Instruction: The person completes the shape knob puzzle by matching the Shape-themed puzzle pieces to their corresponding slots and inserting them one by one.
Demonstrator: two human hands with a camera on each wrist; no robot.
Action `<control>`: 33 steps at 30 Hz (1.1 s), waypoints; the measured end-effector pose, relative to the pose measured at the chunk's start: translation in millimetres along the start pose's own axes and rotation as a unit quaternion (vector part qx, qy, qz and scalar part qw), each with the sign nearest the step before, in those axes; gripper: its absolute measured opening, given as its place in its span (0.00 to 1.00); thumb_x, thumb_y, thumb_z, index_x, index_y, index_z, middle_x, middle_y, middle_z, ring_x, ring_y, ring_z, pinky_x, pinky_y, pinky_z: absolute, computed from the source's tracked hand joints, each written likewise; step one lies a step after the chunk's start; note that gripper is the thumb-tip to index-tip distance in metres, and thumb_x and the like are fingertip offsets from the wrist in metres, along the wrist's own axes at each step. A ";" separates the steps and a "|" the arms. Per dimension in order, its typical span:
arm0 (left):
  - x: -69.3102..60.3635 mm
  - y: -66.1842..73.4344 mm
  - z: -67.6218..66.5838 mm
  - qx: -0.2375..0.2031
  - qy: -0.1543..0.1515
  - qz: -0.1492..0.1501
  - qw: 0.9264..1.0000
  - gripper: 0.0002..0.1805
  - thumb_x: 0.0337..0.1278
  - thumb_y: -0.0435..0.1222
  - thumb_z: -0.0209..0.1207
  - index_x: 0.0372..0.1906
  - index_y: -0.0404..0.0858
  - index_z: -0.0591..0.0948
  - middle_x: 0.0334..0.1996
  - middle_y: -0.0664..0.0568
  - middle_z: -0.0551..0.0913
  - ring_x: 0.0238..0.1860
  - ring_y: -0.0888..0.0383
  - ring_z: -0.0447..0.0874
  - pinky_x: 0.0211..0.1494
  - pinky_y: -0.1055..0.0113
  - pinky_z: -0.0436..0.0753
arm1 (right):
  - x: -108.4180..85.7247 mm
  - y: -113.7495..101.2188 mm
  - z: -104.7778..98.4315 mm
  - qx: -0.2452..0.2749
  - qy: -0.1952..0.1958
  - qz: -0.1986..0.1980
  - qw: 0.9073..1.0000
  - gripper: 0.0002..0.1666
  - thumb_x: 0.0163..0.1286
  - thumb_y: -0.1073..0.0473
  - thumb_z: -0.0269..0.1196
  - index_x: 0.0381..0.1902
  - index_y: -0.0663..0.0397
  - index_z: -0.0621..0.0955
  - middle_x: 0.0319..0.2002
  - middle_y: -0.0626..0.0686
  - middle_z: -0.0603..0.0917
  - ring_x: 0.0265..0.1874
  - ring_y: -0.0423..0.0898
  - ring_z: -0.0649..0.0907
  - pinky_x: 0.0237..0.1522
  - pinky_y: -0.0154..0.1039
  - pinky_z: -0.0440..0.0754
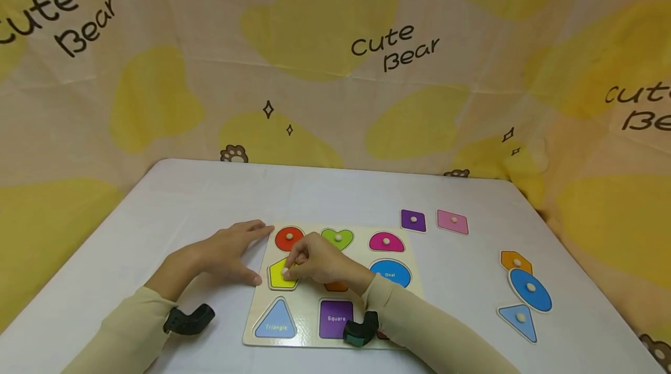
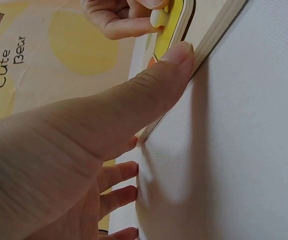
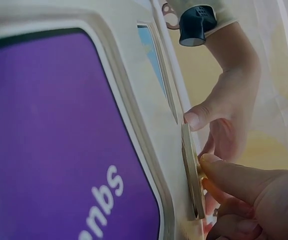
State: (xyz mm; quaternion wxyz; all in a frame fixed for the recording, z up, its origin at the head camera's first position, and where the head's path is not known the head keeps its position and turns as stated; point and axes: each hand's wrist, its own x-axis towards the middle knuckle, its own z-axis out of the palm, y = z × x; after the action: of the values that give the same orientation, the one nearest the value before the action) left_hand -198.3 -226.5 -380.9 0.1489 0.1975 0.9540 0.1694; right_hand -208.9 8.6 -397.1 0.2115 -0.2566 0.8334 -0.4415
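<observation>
My right hand (image 1: 322, 260) pinches the small knob of a yellow pentagon puzzle piece (image 1: 279, 281) at the middle left of a wooden shape board (image 1: 307, 318). In the left wrist view the piece's edge stands above the board; whether it sits fully in its recess I cannot tell. My left hand (image 1: 225, 251) is spread along the board's left side, its thumb (image 2: 176, 55) touching the edge. Knobbed red circle (image 1: 285, 243), green heart (image 1: 331, 235) and magenta semicircle (image 1: 378, 243) pieces lie in the top row. Printed triangle (image 1: 275, 318), square (image 1: 336, 310) and oval (image 1: 390, 269) spaces show no knobs.
Loose knobbed pieces lie beyond and right of the board: a purple square (image 1: 408, 223), a pink four-sided piece (image 1: 445, 219), an orange hexagon (image 1: 508, 258), a blue oval (image 1: 540, 301) and a light blue triangle (image 1: 526, 330). A patterned cloth (image 1: 314, 24) hangs behind the white table (image 1: 209, 193).
</observation>
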 end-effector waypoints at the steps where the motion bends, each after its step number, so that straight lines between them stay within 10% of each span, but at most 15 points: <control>1: 0.0 0.4 0.0 0.000 0.000 0.000 1.000 0.57 0.41 0.56 0.77 0.78 0.44 0.64 0.76 0.39 0.63 0.75 0.33 0.61 0.70 0.29 0.67 | -0.1 0.1 0.2 -0.002 0.001 0.002 1.000 0.05 0.59 0.64 0.75 0.27 0.54 0.87 0.14 0.45 0.67 0.15 0.39 0.66 0.17 0.29 0.57; 23: -0.9 -0.6 0.4 -0.004 0.000 -0.002 1.000 0.57 0.40 0.56 0.77 0.78 0.44 0.64 0.77 0.37 0.62 0.75 0.31 0.60 0.69 0.28 0.67 | 0.1 -3.6 5.1 -0.079 0.010 0.018 0.997 0.05 0.60 0.57 0.75 0.29 0.48 0.88 0.14 0.43 0.67 0.15 0.37 0.66 0.18 0.28 0.57; 33: -0.1 -0.2 -0.6 0.001 -0.001 0.005 1.000 0.57 0.41 0.56 0.76 0.78 0.43 0.63 0.76 0.37 0.63 0.75 0.31 0.60 0.69 0.28 0.67 | 0.5 0.2 -2.6 -0.029 -0.032 -0.016 0.999 0.04 0.63 0.59 0.73 0.34 0.53 0.88 0.14 0.44 0.69 0.15 0.38 0.68 0.17 0.27 0.60</control>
State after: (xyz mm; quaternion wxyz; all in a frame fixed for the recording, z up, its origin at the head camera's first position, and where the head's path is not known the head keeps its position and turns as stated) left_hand -198.5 -226.9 -380.4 0.1491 0.2023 0.9532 0.1684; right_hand -210.9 10.0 -396.0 0.2239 -0.2899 0.8342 -0.4123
